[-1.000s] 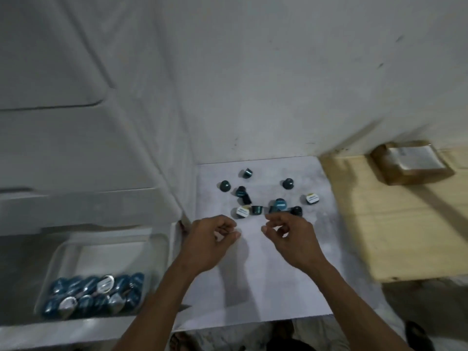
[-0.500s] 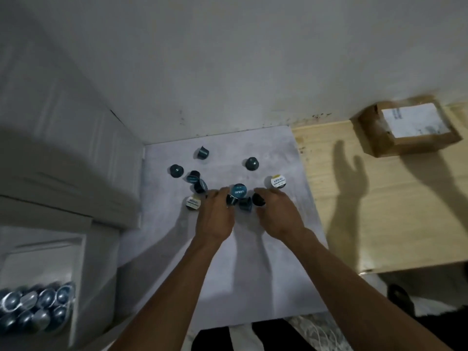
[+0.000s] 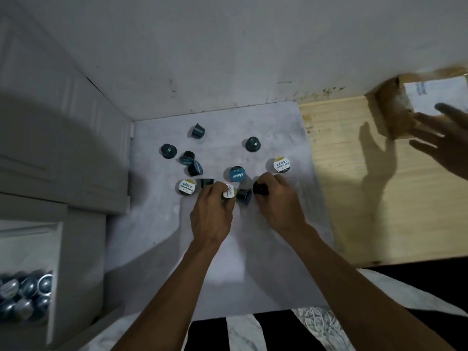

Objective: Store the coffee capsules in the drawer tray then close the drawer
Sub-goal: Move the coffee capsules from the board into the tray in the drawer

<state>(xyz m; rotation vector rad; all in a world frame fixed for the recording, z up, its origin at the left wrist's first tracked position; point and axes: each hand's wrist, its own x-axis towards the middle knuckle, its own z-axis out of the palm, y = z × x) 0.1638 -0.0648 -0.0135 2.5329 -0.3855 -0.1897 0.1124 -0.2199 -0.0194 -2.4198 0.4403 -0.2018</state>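
Where legible, capsule lids (image 3: pixel 281 164) read "Excelso", "Robusta Gold"

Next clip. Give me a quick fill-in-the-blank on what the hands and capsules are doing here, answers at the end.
1. The left hand pinches a capsule whose lid is ____ in colour.
2. The right hand grips a ____ capsule.
3. The drawer tray, at the lower ____ of the view, already holds capsules.
4. Between the two hands a dark capsule lies on its ____.

Missing words: white; dark; left; side
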